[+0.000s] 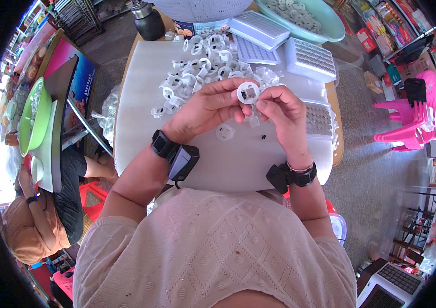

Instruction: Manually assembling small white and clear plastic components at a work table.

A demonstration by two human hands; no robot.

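Over the white table my left hand (210, 105) pinches a round white plastic part (249, 93) with a small dark-and-metal piece in its middle. My right hand (285, 115) is closed at the part's right edge, thumb and forefinger together; whatever lies between those fingertips is hidden. Just below the hands, a clear round plastic piece (225, 132) lies on the table, with a tiny black piece (263, 137) to its right. Beyond my hands spreads a loose heap of similar white and clear plastic parts (192, 72).
White trays (311, 59) with rows of small pockets stand at the back right, and another tray (319, 120) lies beside my right hand. A green basin (331, 25) of parts and a black bottle (148, 23) stand at the back. A seated person (38, 220) is at left.
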